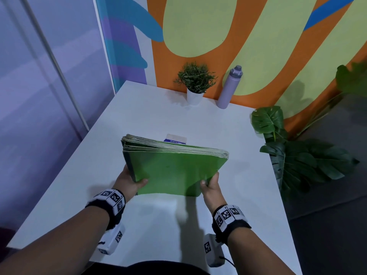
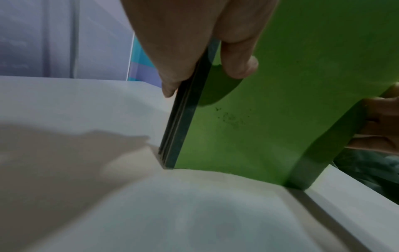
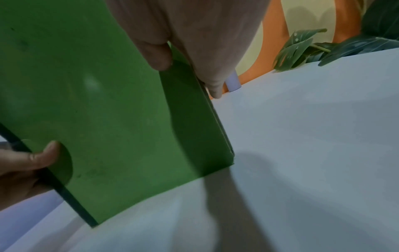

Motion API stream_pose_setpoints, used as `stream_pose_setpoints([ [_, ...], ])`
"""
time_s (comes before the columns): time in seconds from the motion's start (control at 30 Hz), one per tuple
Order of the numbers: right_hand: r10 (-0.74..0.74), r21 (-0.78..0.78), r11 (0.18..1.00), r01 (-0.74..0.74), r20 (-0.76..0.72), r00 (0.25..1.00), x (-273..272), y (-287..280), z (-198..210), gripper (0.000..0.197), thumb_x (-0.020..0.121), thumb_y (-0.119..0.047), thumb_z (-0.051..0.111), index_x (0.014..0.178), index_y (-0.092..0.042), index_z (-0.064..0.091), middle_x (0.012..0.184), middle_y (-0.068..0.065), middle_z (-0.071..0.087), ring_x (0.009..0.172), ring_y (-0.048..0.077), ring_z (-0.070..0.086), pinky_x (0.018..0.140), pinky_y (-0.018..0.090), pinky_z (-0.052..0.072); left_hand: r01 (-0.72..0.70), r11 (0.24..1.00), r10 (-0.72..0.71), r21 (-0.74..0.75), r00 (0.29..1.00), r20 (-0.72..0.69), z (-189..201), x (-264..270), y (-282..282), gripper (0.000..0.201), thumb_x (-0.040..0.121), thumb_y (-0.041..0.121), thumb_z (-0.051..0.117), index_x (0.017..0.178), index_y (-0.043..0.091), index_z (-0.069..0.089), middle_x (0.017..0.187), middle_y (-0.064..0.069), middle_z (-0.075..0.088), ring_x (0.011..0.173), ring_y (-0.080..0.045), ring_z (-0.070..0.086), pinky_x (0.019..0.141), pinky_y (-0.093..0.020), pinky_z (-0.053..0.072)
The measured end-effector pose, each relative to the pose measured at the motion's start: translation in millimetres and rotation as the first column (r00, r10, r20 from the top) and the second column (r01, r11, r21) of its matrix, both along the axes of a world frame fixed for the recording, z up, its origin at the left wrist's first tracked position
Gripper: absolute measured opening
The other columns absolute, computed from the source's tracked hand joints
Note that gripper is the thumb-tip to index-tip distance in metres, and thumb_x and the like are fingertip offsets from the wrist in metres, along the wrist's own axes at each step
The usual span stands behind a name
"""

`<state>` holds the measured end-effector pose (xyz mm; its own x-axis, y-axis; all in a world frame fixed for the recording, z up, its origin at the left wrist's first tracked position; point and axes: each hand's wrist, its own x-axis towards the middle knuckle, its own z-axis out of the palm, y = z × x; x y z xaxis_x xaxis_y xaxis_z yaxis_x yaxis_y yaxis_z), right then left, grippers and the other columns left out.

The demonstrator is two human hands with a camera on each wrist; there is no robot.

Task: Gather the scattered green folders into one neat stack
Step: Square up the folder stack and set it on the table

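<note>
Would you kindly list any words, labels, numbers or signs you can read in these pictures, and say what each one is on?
No text can be read here.
Small white and blue object behind the stack of green folders: a line of print on its blue band, too small and blurred to read.
Bands on the wrists of the left hand and the right hand: black-and-white square code markers, no words.
Purple bottle: no label visible.

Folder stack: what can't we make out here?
- Folder stack, head view: count; edges too thin.
- White and blue item, head view: identity; stack hides most of it.
- Left hand, right hand: fingers behind the stack, all views.
</note>
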<state>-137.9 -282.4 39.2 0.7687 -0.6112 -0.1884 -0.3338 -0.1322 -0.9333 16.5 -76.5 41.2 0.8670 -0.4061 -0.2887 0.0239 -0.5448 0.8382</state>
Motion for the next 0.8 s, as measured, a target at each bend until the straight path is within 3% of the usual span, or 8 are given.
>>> stream_pose_setpoints([
  [0.1,-0.033,-0.071,0.997,0.03,-0.037,0.999,0.5,-3.8,2.8,0.026,0.093,-0.002,0.04,0.115,-0.012,0.032,0.1,0.003,0.052,0.097,0.023,0.05,0.09,0.034,0.041,-0.06,0.997,0.061,-0.048,0.998,0.019,0.4,-4.0,-0.2,0.062,0.079,0.012,0.072,0.132,0.014,0.041,0.119,-0.009,0.062,0.104,-0.028,0.061,0.08,-0.024,0.052],
  [0.17,-0.072,-0.094,0.993,0.065,-0.07,0.995,2.1,-7.9,10.7,0.022,0.093,-0.006,0.04,0.113,-0.007,0.032,0.092,0.004,0.046,0.093,0.025,0.047,0.085,0.036,0.041,-0.036,0.999,0.036,-0.002,0.999,0.02,5.6,-9.0,-0.5,0.066,0.081,0.02,0.07,0.136,0.011,0.035,0.135,-0.013,0.052,0.125,-0.032,0.05,0.103,-0.039,0.04],
  [0.23,-0.1,-0.082,0.992,0.093,-0.081,0.992,3.5,-12.3,16.2,0.031,0.094,-0.009,0.04,0.124,-0.006,0.031,0.103,0.007,0.047,0.1,0.023,0.045,0.089,0.033,0.039,-0.002,0.999,0.002,0.039,1.0,-0.012,12.6,-13.2,-2.3,0.074,0.085,0.027,0.067,0.143,0.011,0.023,0.151,-0.013,0.035,0.138,-0.031,0.035,0.11,-0.044,0.03],
  [0.33,-0.134,-0.012,0.991,0.134,-0.077,0.988,6.0,-16.6,20.1,0.042,0.094,-0.014,0.042,0.134,-0.012,0.032,0.121,0.01,0.049,0.115,0.026,0.045,0.102,0.04,0.037,0.027,0.999,-0.027,0.04,1.0,-0.015,19.8,-14.4,-5.3,0.076,0.087,0.031,0.063,0.145,0.011,0.019,0.155,-0.014,0.028,0.14,-0.032,0.03,0.112,-0.045,0.028],
  [0.47,-0.227,0.059,0.971,0.233,-0.089,0.97,6.9,-23.9,21.2,0.032,0.091,-0.007,0.046,0.123,-0.012,0.046,0.103,0.005,0.055,0.102,0.026,0.052,0.089,0.037,0.042,0.079,0.996,-0.078,0.031,0.996,-0.049,18.0,-15.0,-0.3,0.081,0.081,0.047,0.063,0.143,0.014,0.024,0.15,-0.01,0.038,0.136,-0.03,0.038,0.111,-0.047,0.033],
  [0.57,-0.256,0.069,0.961,0.269,-0.154,0.954,5.3,-33.2,17.9,0.03,0.09,-0.004,0.048,0.119,-0.008,0.051,0.108,0.011,0.06,0.098,0.028,0.056,0.083,0.035,0.044,0.164,0.986,-0.162,0.0,0.975,-0.151,14.2,-20.9,9.7,0.109,0.057,0.073,0.067,0.143,0.019,0.029,0.146,-0.003,0.044,0.132,-0.026,0.043,0.11,-0.048,0.035],
  [0.7,-0.27,0.143,0.943,0.301,-0.199,0.942,0.9,-34.3,9.2,0.027,0.089,-0.005,0.047,0.115,-0.007,0.055,0.109,0.014,0.063,0.099,0.031,0.059,0.089,0.043,0.048,0.157,0.987,-0.158,-0.023,0.958,-0.241,4.0,-34.1,16.6,0.083,0.081,0.039,0.069,0.146,0.014,0.023,0.142,0.003,0.04,0.129,-0.018,0.039,0.11,-0.036,0.03],
  [0.8,-0.204,0.284,0.927,0.245,-0.165,0.965,-2.1,-28.7,5.0,0.032,0.09,-0.015,0.05,0.122,-0.018,0.052,0.117,0.007,0.063,0.107,0.03,0.059,0.097,0.052,0.046,0.107,0.993,-0.117,-0.056,0.97,-0.213,-2.4,-29.8,20.3,0.066,0.083,0.03,0.067,0.138,0.017,0.034,0.141,-0.006,0.05,0.127,-0.025,0.049,0.108,-0.047,0.038],
])
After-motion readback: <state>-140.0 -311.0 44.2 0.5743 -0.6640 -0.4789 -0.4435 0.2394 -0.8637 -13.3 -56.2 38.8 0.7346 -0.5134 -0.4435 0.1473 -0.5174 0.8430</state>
